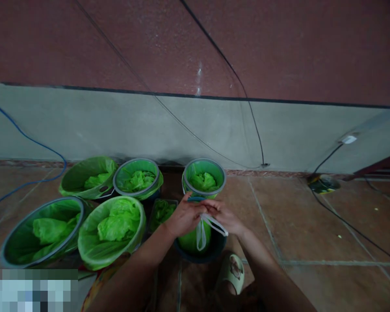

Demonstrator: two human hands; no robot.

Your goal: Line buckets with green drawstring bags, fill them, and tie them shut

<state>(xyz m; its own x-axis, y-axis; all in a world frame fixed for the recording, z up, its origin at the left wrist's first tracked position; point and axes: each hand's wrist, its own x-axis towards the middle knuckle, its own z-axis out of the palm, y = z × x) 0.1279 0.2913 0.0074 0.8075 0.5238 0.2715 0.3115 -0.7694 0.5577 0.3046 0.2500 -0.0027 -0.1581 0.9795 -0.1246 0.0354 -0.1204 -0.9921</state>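
Note:
My left hand (184, 215) and my right hand (223, 215) meet above a dark bucket (214, 251), fingers closed together. From between them hangs a white strap (200, 236), with one loop pointing down and another reaching right. Below the hands, a filled green plastic bag (190, 242) sits inside the bucket. My hands cover the top of the bag, so its mouth is hidden. Just behind stands a grey-rimmed bucket (224, 170) lined with green plastic, with crumpled leafy green stuff (204, 181) in it.
To the left stand several lined buckets, among them a large grey-rimmed one (11, 242) and a pale green one (84, 255). A small crate (164, 212) of greens sits between. Cables run down the wall (169, 125) and across the tiled floor (312, 247). A slippered foot (234, 271) is close by.

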